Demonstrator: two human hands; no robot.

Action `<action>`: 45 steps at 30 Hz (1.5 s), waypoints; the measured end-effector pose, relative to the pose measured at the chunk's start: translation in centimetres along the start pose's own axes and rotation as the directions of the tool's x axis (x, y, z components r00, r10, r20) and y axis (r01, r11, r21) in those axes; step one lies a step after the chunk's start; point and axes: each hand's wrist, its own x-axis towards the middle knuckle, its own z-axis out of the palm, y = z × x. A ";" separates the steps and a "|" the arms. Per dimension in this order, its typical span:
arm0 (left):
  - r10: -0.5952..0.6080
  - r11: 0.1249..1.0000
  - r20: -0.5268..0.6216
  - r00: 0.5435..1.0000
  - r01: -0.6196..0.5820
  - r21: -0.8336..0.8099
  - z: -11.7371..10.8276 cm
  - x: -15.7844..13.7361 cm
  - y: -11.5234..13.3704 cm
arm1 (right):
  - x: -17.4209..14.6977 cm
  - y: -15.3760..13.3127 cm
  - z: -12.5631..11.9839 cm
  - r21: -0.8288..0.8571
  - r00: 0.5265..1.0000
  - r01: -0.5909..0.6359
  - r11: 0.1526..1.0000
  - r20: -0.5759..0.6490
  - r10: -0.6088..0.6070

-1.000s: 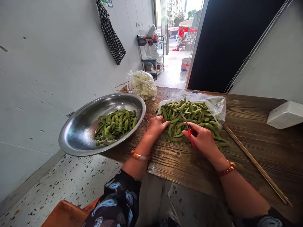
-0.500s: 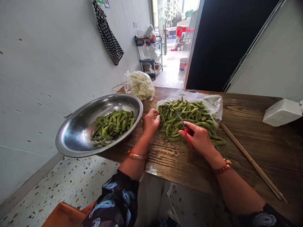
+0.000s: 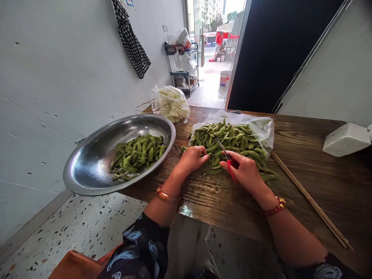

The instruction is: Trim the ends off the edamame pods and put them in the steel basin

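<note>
A heap of green soybean pods lies on the table, partly on a clear plastic bag. My right hand grips red-handled scissors, their blades pointing forward over the pods. At the heap's near left side is my left hand, its fingers curled closed; what they hold, if anything, is hidden. A bit of green pod shows just beyond its knuckles. To the left, a wide steel basin holds more pods and sits tilted at the table's edge.
Behind the basin stands a plastic bag of pale cauliflower-like vegetable, with thin sticks beside it. Long wooden skewers lie on the wooden table at right, near a white box-shaped object. A cart stands by the doorway.
My left hand has moved right and slightly nearer me, from the heap's left edge toward the scissors, and its fingers have curled in. My right hand with the scissors has hardly moved.
</note>
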 end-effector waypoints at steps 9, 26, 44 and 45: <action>-0.068 0.657 0.190 0.980 0.187 -0.730 -0.8 -0.7 1.3 | -0.1 0.3 0.1 0.001 1.000 0.011 1.000 0.007 -0.011; -0.010 0.567 0.156 0.988 0.134 -0.813 0.4 -0.9 1.8 | -0.2 0.3 0.6 0.058 0.993 0.043 0.997 0.111 -0.049; 0.025 0.694 0.176 0.984 0.110 -0.712 0.4 -1.3 2.2 | -0.4 0.3 0.7 0.104 0.990 0.039 0.994 0.131 -0.053; 0.020 0.685 0.181 0.983 0.118 -0.719 0.4 -1.3 2.2 | -0.3 0.3 0.7 0.105 0.989 0.036 0.994 0.136 -0.050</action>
